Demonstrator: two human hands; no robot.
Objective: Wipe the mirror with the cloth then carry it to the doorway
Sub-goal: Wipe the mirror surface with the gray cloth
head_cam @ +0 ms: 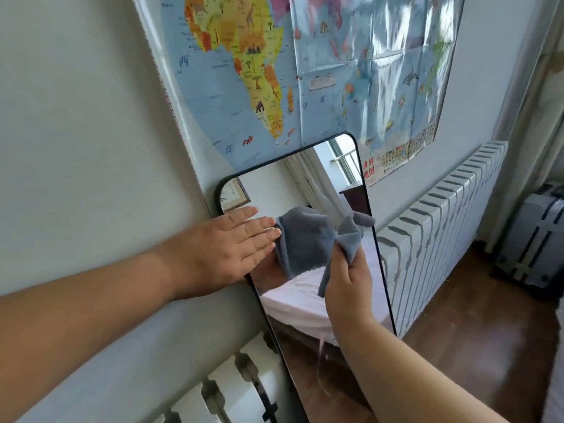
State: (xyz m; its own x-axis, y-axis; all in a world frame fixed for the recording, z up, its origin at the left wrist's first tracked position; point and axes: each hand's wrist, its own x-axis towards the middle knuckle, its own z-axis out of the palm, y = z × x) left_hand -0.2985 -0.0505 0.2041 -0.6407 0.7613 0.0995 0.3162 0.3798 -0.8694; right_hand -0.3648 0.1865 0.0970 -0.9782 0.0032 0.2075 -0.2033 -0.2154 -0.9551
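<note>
A tall black-framed mirror (305, 184) with rounded corners leans against the wall, below a map. My left hand (225, 242) lies flat across the mirror's left edge, fingers together and stretched onto the glass. My right hand (348, 279) is closed on a grey cloth (351, 236) held in front of the glass, near the mirror's right edge. The cloth's reflection shows as a grey shape beside my left fingertips. The mirror's lower end is hidden behind my right forearm.
A glossy world map (305, 71) hangs on the wall above. A white radiator (442, 227) runs along the wall to the right of the mirror, another (238, 389) at the lower left. A grey suitcase (534, 239) stands on the wooden floor (473, 346).
</note>
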